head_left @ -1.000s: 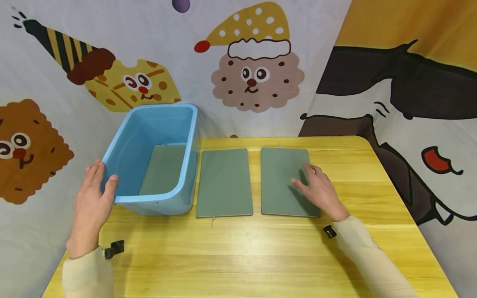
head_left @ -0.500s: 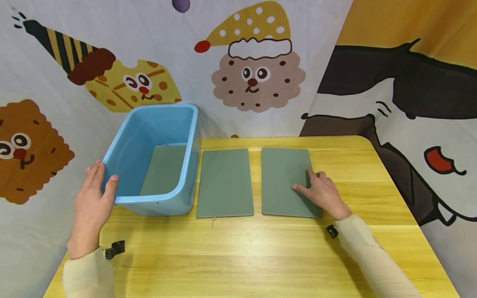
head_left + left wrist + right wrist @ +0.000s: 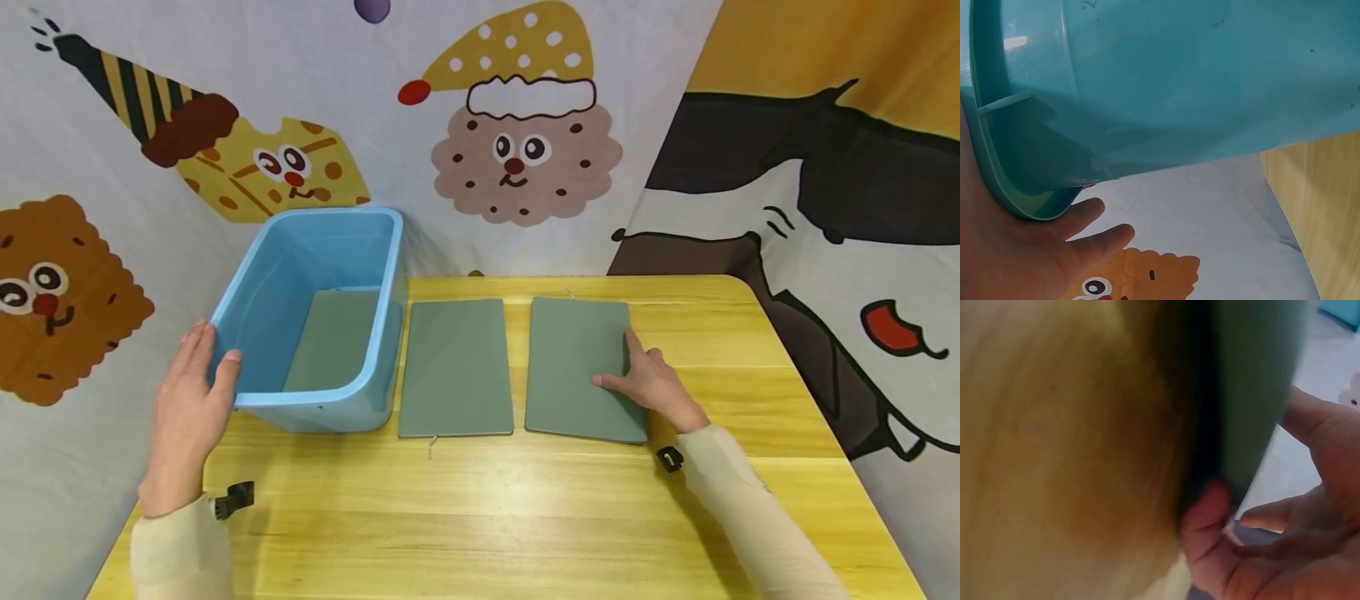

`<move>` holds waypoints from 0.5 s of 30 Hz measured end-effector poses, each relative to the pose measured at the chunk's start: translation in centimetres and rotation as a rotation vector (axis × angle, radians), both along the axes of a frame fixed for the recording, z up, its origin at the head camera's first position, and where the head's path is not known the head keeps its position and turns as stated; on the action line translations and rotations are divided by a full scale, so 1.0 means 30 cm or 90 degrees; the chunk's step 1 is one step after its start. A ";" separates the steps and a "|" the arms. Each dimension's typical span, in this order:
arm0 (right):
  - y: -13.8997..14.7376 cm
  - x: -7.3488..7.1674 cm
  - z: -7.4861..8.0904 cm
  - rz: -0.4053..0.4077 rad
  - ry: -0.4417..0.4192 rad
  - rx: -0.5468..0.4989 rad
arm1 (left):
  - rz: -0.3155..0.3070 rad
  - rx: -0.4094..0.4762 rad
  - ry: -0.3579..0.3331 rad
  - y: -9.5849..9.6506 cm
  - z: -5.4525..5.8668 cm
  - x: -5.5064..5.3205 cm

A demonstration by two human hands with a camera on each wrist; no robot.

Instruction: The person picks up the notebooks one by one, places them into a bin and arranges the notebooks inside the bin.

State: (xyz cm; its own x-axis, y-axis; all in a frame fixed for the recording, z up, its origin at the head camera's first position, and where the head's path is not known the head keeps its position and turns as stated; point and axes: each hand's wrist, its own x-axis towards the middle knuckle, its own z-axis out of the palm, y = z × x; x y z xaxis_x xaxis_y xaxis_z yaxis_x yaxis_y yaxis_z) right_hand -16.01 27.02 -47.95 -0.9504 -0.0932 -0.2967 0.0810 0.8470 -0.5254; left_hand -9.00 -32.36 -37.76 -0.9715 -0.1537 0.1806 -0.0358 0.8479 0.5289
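Note:
In the head view, a grey-green notebook (image 3: 573,358) lies on the right of the table, slightly turned. My right hand (image 3: 652,387) grips its right edge, thumb on the cover and fingers at the side. The right wrist view shows curled fingers (image 3: 1207,531) at the edge of the notebook (image 3: 1257,381), which is blurred and partly raised from the wood. My left hand (image 3: 187,408) rests against the left front corner of a blue plastic bin (image 3: 315,398). Its fingers (image 3: 1107,240) extend straight past the rim in the left wrist view.
A second grey-green notebook (image 3: 457,367), with a thin ribbon at its front edge, lies between the bin and the held one. Another grey-green flat piece (image 3: 337,337) lies inside the bin. A cartoon-printed cloth (image 3: 517,242) hangs behind the wooden table (image 3: 480,517).
My right hand has gone from hovering over the right notebook to gripping its right edge. That notebook has turned slightly, its near right corner shifting toward me. My left hand stays at the bin.

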 end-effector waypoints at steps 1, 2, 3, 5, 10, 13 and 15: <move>0.006 -0.002 -0.001 -0.003 -0.006 -0.018 | 0.002 0.000 -0.001 0.001 0.001 -0.001; 0.012 -0.003 -0.004 -0.004 -0.008 -0.036 | 0.003 -0.002 -0.003 0.001 0.002 -0.002; 0.018 -0.003 -0.006 -0.007 -0.009 -0.055 | 0.004 -0.002 -0.004 0.001 0.002 -0.002; 0.027 -0.004 -0.013 -0.014 -0.009 -0.100 | 0.005 -0.003 -0.006 0.001 0.003 -0.003; 0.034 0.003 -0.009 -0.029 0.015 -0.211 | 0.004 -0.004 -0.005 0.001 0.004 -0.002; 0.027 0.010 0.003 -0.047 0.029 -0.265 | 0.002 -0.003 -0.002 0.001 0.003 0.000; 0.020 0.016 0.011 -0.066 0.034 -0.279 | 0.000 0.000 0.001 0.001 0.003 0.001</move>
State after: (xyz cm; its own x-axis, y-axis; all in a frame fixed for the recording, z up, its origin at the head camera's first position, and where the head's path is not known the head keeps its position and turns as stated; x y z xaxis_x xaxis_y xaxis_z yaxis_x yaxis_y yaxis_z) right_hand -15.54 27.64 -47.62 -0.9743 -0.1026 -0.2008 0.1167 0.5327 -0.8382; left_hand -8.96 -32.33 -37.68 -0.9712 -0.1541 0.1816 -0.0358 0.8482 0.5284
